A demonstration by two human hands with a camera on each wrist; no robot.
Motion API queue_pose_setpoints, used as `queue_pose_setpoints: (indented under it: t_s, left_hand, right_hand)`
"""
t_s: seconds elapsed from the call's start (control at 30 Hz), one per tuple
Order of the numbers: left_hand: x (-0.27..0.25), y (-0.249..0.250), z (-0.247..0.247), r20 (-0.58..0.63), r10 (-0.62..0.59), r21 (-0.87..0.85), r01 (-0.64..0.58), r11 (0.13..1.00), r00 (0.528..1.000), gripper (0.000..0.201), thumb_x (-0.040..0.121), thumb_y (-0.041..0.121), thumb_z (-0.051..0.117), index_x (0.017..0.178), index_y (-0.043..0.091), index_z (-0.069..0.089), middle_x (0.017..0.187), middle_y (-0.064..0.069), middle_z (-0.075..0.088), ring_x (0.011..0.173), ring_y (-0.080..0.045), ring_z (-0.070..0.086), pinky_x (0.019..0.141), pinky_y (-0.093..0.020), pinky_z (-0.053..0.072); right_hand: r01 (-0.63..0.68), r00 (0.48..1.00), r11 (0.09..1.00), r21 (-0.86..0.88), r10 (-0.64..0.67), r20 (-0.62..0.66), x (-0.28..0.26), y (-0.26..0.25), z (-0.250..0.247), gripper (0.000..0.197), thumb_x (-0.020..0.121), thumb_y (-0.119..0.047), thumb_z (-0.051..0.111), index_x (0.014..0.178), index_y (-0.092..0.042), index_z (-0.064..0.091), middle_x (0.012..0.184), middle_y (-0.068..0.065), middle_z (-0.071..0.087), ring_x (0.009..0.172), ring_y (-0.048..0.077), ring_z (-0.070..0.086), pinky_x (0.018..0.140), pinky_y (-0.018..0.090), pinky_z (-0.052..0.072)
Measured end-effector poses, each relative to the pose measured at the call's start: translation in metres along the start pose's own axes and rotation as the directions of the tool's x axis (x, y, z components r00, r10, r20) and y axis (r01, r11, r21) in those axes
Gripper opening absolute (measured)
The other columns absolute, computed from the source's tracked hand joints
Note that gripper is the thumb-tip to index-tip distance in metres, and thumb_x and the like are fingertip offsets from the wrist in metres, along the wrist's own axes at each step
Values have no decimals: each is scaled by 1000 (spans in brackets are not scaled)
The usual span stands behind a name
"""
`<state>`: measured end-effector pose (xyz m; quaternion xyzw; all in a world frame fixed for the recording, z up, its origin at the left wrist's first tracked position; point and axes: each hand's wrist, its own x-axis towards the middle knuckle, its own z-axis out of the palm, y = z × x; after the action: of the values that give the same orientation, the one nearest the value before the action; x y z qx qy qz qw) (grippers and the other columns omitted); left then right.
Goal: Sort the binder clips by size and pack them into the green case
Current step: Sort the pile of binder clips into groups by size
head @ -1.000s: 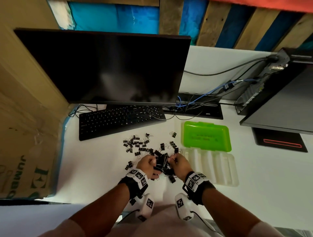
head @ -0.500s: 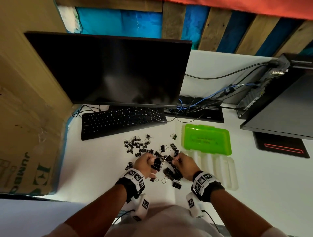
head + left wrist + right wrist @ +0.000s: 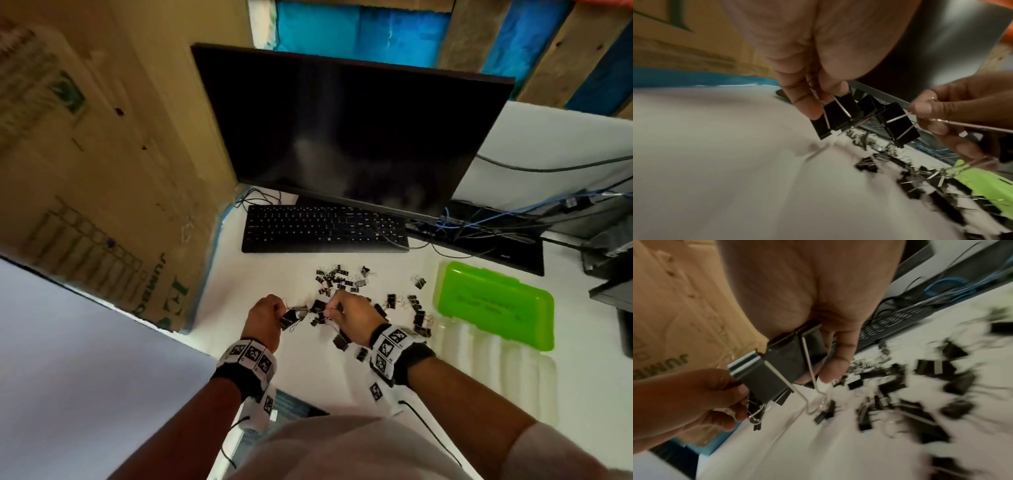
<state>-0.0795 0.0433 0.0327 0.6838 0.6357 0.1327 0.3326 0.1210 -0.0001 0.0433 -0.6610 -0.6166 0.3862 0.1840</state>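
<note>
Left hand (image 3: 265, 313) and right hand (image 3: 349, 317) each pinch large black steel binder clips (image 3: 838, 113) – open green plastic case (image 3: 493, 303) lies rightward, nearer the right hand.

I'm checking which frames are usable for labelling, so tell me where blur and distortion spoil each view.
Head view: wide-angle bending bows the monitor and cardboard box, yet the loose binder clips stay fairly crisp. Left wrist view: the held large clips are sharp, the green case and table smeared. Right wrist view: the held clip is clear, the scattered clips streaked by motion blur.
</note>
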Motion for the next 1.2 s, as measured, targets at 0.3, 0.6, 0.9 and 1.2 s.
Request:
queue_pose_setpoints:
  t_s: [0.3, 0.6, 0.9, 1.2]
  left_hand:
    - [-15, -52, -16, -81, -151, 94, 158, 983, 985, 18, 85, -5, 47, 88, 8, 58, 90, -8, 51, 81, -28, 54, 68, -28, 38]
    - [-23, -39, -11, -69, 63, 87, -57, 995, 996, 29, 89, 0, 49, 115, 12, 55, 132, -2, 39, 92, -23, 61, 81, -28, 51]
    - [-12, 26, 45, 321, 353, 32, -382, 923, 879, 21, 90, 17, 59, 110, 22, 58, 119, 9, 44, 88, -11, 55, 91, -30, 48]
    - [-19, 50, 105, 619, 234, 151, -406, 901, 750, 45, 81, 25, 71, 120, 23, 50, 128, 3, 41, 112, -18, 52, 97, -33, 43]
  right_hand:
    - [41, 980, 999, -36, -33, 198, 43, -44, 62, 15, 93, -21, 50, 101, -10, 57, 100, 16, 66, 90, 30, 62, 72, 28, 45]
    - [142, 977, 990, 21, -144, 158, 16, -23, 43, 35, 88, 1, 40, 114, -12, 58, 93, -1, 56, 85, 15, 51, 75, 18, 37]
    - [-60, 980, 971, -233, 101, 169, -61, 72, -32, 35, 85, -3, 50, 110, -21, 63, 115, 1, 63, 103, 18, 60, 92, 30, 50]
    - [-80, 974, 934, -347, 147, 171, -71, 74, -37, 24, 86, -19, 60, 110, -15, 64, 116, 8, 59, 106, 26, 58, 91, 34, 47]
